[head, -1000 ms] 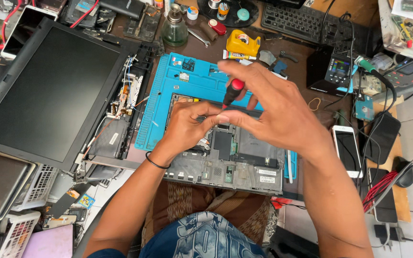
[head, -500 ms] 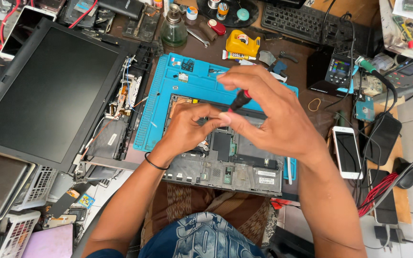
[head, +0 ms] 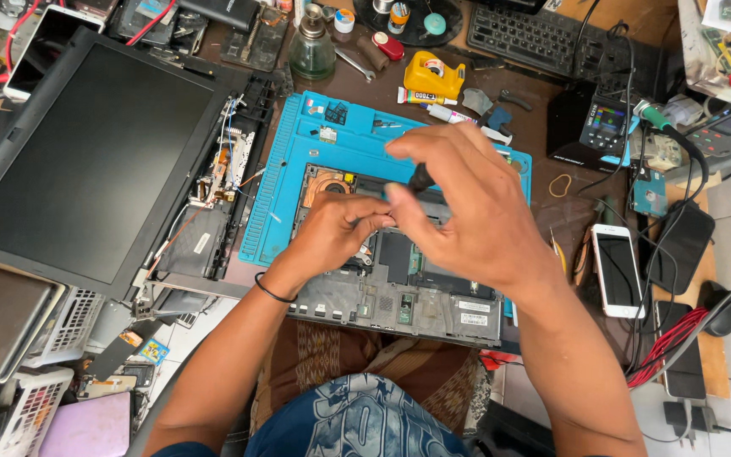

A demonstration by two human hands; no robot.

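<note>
Two bare hands over an opened laptop base [head: 399, 296], seen from the head camera. Left hand [head: 336, 233] curled low on the exposed chassis, fingertips pinched narrow at something too small to make out, black band at the wrist. Right hand [head: 467, 207] above and across it, fingers closed round the dark handle of a screwdriver [head: 420, 178], held near upright, tip hidden behind the left fingers. Laptop base lying on a blue repair mat [head: 285, 182], copper heat pipe [head: 323, 182] showing just beyond the left knuckles. Right forearm covering the right part of the chassis and mat.

Left of the mat, touching it: a detached laptop screen [head: 86, 152], dark, tilted, with loose cables at its hinge. Beyond the mat: a glass bottle [head: 312, 51], a yellow tape dispenser [head: 435, 74], a black keyboard [head: 535, 38]. Right of the mat: a small black meter with a lit display [head: 598, 131], a white smartphone [head: 618, 269] face up, a dark phone [head: 678, 245] just beside it, red and black cables [head: 678, 338] near the table edge. Nearest the viewer: patterned cloth and blue shorts [head: 357, 419] below the chassis.
</note>
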